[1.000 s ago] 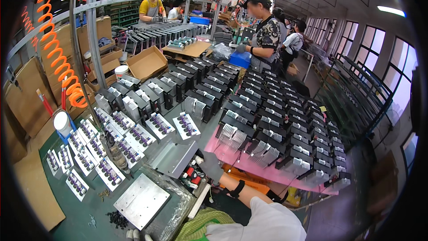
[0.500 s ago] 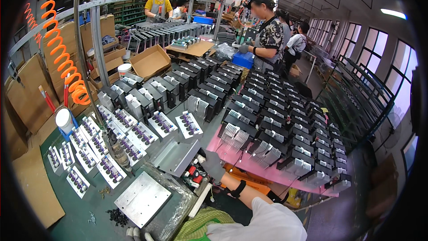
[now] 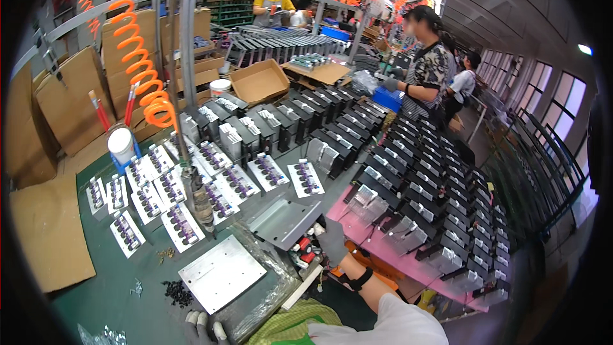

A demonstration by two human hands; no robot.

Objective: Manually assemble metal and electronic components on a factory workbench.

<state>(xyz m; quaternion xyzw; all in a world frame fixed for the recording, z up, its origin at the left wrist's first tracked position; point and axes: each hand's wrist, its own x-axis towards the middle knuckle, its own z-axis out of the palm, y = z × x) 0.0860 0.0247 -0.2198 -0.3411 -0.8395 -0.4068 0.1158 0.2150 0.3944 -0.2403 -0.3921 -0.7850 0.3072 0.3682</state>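
My right hand, in a grey glove, grips the right end of a bent grey metal bracket, which sits tilted at the far edge of the work surface. My left hand shows only its gloved fingers at the lower edge; they are slightly apart with nothing seen in them. Just above those fingers lies a flat silver metal plate with small holes. A pile of small black screws rests left of the plate. A power screwdriver hangs upright beyond it.
White boards with purple-and-black parts cover the left of the green table. Rows of black housings with silver fins fill the right. An orange coiled hose hangs at left. A co-worker stands beyond a blue bin.
The view has swung to the left, so the whole scene sits further right. My right hand stays at the bracket's end. My left-hand fingers show a little more at the lower edge.
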